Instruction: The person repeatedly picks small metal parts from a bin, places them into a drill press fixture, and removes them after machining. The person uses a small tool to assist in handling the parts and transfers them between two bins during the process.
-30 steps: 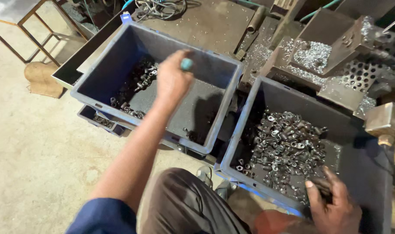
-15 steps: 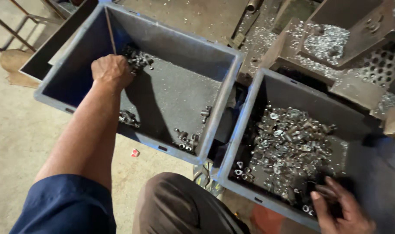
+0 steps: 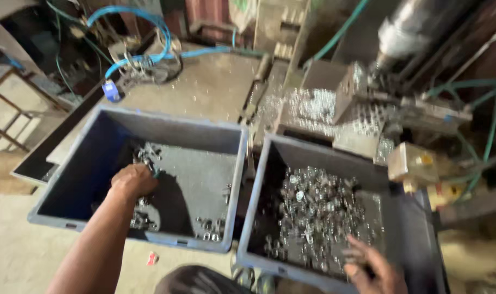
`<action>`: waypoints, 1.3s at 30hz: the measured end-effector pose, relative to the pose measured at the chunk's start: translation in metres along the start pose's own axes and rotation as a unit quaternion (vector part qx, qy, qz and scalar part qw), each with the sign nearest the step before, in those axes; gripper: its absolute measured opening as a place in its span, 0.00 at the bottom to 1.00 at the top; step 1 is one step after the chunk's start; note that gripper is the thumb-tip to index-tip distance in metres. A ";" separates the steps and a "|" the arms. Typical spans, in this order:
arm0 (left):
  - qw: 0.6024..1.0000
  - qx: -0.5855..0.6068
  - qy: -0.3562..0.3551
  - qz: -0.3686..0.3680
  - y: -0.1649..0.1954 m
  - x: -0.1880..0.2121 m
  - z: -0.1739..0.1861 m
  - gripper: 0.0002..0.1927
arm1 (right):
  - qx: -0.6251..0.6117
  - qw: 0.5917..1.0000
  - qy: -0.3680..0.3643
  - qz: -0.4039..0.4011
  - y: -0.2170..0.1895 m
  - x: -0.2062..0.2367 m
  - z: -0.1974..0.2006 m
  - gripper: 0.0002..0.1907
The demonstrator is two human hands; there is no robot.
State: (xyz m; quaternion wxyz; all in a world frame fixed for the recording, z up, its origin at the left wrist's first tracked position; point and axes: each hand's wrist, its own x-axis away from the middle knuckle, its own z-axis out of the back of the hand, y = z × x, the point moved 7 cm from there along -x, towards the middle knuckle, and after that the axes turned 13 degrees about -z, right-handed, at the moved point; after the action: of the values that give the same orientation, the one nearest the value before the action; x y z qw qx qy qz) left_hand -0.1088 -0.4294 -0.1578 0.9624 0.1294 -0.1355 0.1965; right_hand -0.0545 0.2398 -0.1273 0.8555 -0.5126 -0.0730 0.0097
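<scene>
Two blue-grey bins (image 3: 234,163), side by side. Left hand (image 3: 132,181) fisted in the sparse left bin, contents hidden; right hand (image 3: 370,264), fingers spread, on shiny metal fittings (image 3: 318,209) heaped right.

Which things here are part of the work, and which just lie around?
In use: left hand inside left blue bin; right hand over small metal parts in right blue bin.
Lying about: blue hose, red scrap on the floor, metal frame.

left hand (image 3: 132,181) lower in left bin (image 3: 234,179)
</scene>
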 end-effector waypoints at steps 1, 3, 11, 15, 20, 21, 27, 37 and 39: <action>0.999 0.007 -0.036 -0.003 0.004 0.005 -0.009 0.20 | -0.059 0.997 -0.043 0.027 -0.002 0.003 0.006 0.33; 0.996 0.014 -0.071 -0.044 0.019 0.013 -0.020 0.22 | -0.166 0.983 -0.069 0.048 -0.005 0.007 0.013 0.33; 0.994 -0.038 -0.022 -0.098 0.059 0.043 -0.010 0.30 | 0.156 0.904 0.068 0.392 -0.107 0.056 0.006 0.21; 0.993 -0.072 0.002 -0.091 0.070 0.054 -0.003 0.23 | 0.017 0.992 0.100 0.077 -0.106 0.035 0.015 0.25; 0.991 -0.112 -0.038 -0.069 0.082 0.049 -0.011 0.19 | 0.050 0.986 0.116 0.106 -0.116 0.037 0.018 0.24; 0.990 -0.114 -0.048 -0.069 0.081 0.050 -0.015 0.19 | 0.030 0.989 0.108 0.097 -0.113 0.038 0.017 0.24; 0.988 -0.111 -0.048 -0.098 0.089 0.043 -0.019 0.22 | 0.002 0.990 0.100 0.101 -0.110 0.034 0.017 0.22; 0.985 -0.097 -0.031 -0.140 0.107 0.046 -0.028 0.24 | 0.023 0.989 0.107 0.097 -0.113 0.038 0.019 0.22; 0.986 -0.091 -0.025 -0.136 0.108 0.040 -0.029 0.22 | 0.026 0.988 0.111 0.108 -0.114 0.037 0.020 0.21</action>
State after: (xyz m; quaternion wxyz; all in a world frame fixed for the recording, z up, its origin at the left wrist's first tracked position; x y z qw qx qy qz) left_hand -0.1122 -0.3109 -0.1515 0.9844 0.0633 -0.1576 0.0470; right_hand -0.0272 0.2063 -0.0135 0.8653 -0.4930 0.0781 0.0468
